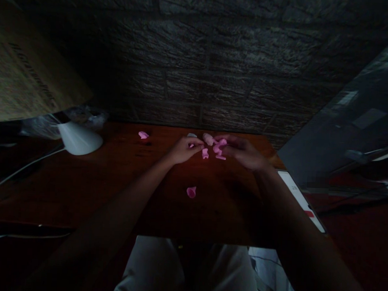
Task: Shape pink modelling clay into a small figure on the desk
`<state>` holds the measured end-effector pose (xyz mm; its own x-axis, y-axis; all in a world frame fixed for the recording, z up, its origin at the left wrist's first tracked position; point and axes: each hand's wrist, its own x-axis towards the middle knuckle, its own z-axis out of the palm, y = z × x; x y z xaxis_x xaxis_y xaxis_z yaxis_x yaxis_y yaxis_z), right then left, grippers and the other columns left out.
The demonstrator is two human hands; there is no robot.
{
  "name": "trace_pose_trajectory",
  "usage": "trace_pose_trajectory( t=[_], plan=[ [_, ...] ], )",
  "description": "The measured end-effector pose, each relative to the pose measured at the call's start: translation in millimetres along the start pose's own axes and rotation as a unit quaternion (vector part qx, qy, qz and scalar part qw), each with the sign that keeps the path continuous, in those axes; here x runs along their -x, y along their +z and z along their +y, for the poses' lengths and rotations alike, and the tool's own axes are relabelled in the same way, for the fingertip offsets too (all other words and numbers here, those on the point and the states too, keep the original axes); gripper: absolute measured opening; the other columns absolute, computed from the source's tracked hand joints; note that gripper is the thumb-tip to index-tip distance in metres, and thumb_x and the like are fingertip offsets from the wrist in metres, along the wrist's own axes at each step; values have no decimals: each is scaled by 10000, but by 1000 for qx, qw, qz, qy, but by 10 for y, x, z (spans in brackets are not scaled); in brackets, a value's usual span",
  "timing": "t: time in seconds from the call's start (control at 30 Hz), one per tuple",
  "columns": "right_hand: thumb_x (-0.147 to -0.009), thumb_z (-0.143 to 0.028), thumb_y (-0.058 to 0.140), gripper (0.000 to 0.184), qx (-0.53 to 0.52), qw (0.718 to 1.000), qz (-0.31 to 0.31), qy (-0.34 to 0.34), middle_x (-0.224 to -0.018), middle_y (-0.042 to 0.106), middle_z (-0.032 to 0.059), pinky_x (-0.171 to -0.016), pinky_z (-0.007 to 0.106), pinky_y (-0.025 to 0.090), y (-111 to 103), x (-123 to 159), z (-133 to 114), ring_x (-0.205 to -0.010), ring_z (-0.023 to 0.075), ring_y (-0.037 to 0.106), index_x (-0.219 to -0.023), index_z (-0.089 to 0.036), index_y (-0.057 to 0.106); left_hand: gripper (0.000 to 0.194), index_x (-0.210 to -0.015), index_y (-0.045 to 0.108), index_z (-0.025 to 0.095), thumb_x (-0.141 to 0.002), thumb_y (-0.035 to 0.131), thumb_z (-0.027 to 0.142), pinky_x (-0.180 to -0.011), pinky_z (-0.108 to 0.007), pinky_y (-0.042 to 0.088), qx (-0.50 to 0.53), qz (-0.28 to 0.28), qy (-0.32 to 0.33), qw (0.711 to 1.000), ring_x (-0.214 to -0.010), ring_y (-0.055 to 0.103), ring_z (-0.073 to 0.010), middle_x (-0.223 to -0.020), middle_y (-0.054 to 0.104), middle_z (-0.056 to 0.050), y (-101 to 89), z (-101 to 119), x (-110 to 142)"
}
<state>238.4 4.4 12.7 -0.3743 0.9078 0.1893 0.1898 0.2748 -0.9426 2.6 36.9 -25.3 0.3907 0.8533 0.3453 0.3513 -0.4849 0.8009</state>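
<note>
My right hand (243,152) is closed on a knobbly pink piece (220,146), which looks like part of a small toy figure. Just left of it, my left hand (185,150) has thumb and forefinger drawn together, with a bit of pink (191,145) showing between them. A small notched pink piece (205,153) lies by the left fingertips; whether they touch it I cannot tell. Between the hands, farther back, is a paler pink rounded piece (208,139). A pink cone-shaped piece (191,192) rests nearer me, and another pink piece (143,135) sits off to the left.
The wooden table (116,181) meets a dark brick wall (184,56). At left stands a lamp with a white base (81,139) and printed brown shade (31,67); its cord crosses the table. A flat white-faced object (298,198) lies along the right edge.
</note>
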Motion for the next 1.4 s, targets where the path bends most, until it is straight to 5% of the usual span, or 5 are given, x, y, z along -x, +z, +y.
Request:
trace_pose_trajectory(
  t=[0.47,0.7,1.0,1.4],
  plan=[
    [-857,-326,681,341,79,988,10,-131,-1140,747,98,-921,421,557,232,-62,141,-1019,245,715,-1179,-216,653,246,-1057,759,158,-828,701,223,-944,-378,488,43,-79,-28,996,-1001,680,-220,-1053,750,-72,-82,-27,12],
    [-884,-258,630,282,135,980,-7,-149,-1187,744,82,-941,422,569,261,-50,156,-1023,233,729,-1161,-239,677,254,-1024,751,131,-773,716,149,-988,-425,490,83,-100,-23,991,-1029,691,-234,-1068,742,-113,-89,-97,1],
    [-875,-250,633,312,88,987,-8,-134,-1219,731,98,-969,436,567,288,-81,242,-1061,234,723,-1185,-233,655,549,-1207,678,145,-668,716,45,-1028,-398,471,102,-144,-25,984,-1185,647,-237,-1264,693,-117,-174,-107,15],
    [-881,-265,638,273,122,983,9,-138,-1196,738,85,-977,441,563,276,-66,206,-1073,237,714,-1149,-238,688,415,-1113,725,168,-702,764,121,-955,-366,491,95,-146,-18,984,-1054,672,-206,-1122,727,-84,-142,-66,20]
  ],
)
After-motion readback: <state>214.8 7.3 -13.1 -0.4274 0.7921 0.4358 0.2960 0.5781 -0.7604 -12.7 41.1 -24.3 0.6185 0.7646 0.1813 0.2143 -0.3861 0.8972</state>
